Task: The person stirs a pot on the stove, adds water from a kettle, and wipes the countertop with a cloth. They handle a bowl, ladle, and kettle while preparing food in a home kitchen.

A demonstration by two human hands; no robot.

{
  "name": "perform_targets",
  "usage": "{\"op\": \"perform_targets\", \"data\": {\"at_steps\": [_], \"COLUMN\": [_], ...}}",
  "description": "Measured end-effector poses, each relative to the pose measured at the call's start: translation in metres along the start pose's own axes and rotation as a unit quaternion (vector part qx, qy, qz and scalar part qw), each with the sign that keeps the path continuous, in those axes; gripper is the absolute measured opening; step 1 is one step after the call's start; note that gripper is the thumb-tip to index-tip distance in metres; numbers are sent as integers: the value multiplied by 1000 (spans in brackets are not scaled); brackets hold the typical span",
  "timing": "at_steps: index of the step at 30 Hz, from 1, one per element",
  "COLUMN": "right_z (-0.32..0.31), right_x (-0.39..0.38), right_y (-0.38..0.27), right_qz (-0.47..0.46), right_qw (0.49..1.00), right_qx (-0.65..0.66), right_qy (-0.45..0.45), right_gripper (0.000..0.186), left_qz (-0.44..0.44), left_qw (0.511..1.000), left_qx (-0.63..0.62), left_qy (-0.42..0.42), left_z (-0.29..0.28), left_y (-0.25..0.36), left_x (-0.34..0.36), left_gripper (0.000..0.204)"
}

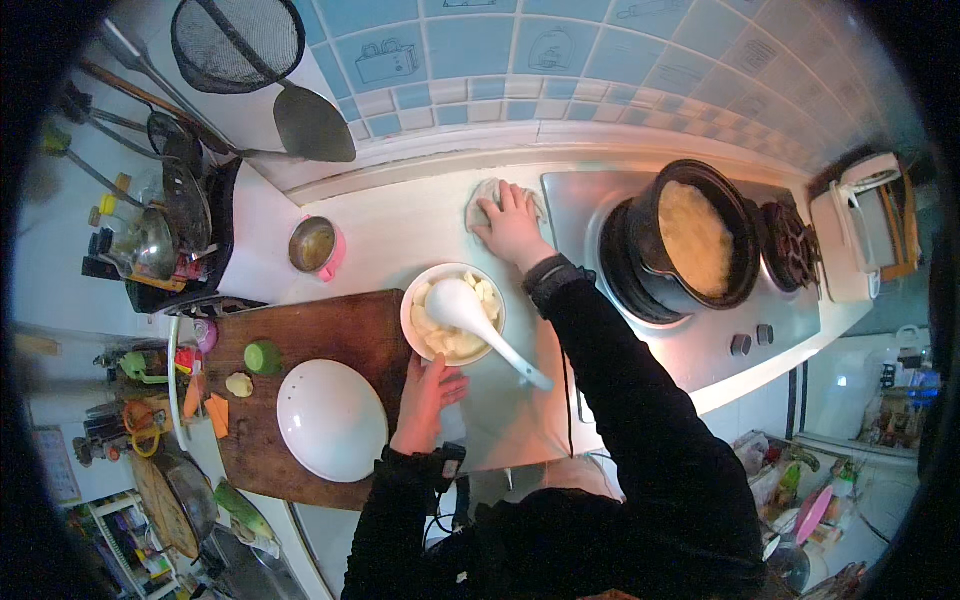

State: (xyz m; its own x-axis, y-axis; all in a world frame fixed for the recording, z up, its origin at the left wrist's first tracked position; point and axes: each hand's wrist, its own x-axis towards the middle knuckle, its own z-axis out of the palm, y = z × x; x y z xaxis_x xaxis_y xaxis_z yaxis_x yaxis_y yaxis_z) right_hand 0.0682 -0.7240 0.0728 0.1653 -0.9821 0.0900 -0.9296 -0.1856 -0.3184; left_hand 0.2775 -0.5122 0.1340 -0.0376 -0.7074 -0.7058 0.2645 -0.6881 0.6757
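Observation:
My right hand (508, 225) grips a crumpled pale cloth (478, 205) on the counter by the wall, left of the stove, its fingers curled over it. My left hand (425, 405) is at the near edge of a white bowl (410, 315), fingers apart and touching or very near it. The bowl holds pale cut pieces (468, 345) and a white ladle (455, 305), whose handle reaches over the rim toward me. Beside my left hand a white oval dish (332, 418) lies on a wooden board (255, 460), with a green round item (262, 357) behind it.
A black pot (662, 245) with bubbling golden contents sits on the steel stove (690, 360) at the right. A small pink pot (328, 262) stands at back left. A utensil rack (220, 225) and hanging strainer fill the upper left. Tiled wall (470, 50) runs behind the counter.

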Motion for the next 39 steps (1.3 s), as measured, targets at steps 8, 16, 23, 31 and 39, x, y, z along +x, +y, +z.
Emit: {"op": "perform_targets", "data": {"at_steps": [8,16,23,31,39], "right_z": [-41,-12,-68,-102,2], "right_x": [-70,-40,-217,-363,-381], "right_y": [9,27,6,-95,-278], "right_qz": [30,49,-121,-249,-278], "right_qw": [995,994,993,943,561], "right_qx": [26,-47,-11,66,256], "right_qy": [-87,85,8,-213,-737], "right_gripper": [28,28,25,39,52], "left_qz": [10,-24,27,331,369], "left_qw": [989,991,971,897,369], "left_qx": [91,113,199,265,148], "left_qy": [-119,-66,-129,122,840], "left_z": [-37,-54,-88,-209,-222], "left_y": [-2,-25,-57,-126,-241], "left_x": [-96,-159,-206,-374,-648], "left_gripper": [44,43,48,23,16]}}
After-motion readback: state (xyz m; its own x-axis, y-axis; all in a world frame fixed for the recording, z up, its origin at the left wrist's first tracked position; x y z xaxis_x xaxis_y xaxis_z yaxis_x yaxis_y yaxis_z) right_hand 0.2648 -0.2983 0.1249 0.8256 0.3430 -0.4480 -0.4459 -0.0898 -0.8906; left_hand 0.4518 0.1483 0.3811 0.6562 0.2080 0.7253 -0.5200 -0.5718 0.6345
